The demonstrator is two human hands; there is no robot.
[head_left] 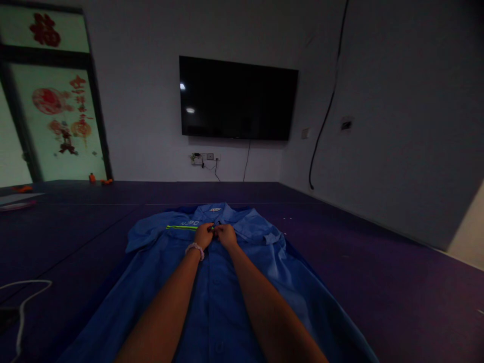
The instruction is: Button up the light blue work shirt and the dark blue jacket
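Note:
A blue work shirt (170,277) lies spread face up, its collar at the far end and its button placket running toward me. White letters and a yellow-green stripe cross the chest on the left. My left hand (204,235), with a pale scrunchie (195,248) at the wrist, pinches the front edge just below the collar. Close against it, my right hand (226,235) is closed on the placket too. The fingertips nearly meet, and whatever button sits between them is hidden.
Dark purple matting (340,267) lies under the shirt. A white cable (22,307) curls at the left, with small orange objects (92,177) by the door (64,121). A television (238,98) hangs on the far wall, and a black cable (321,131) hangs at the right.

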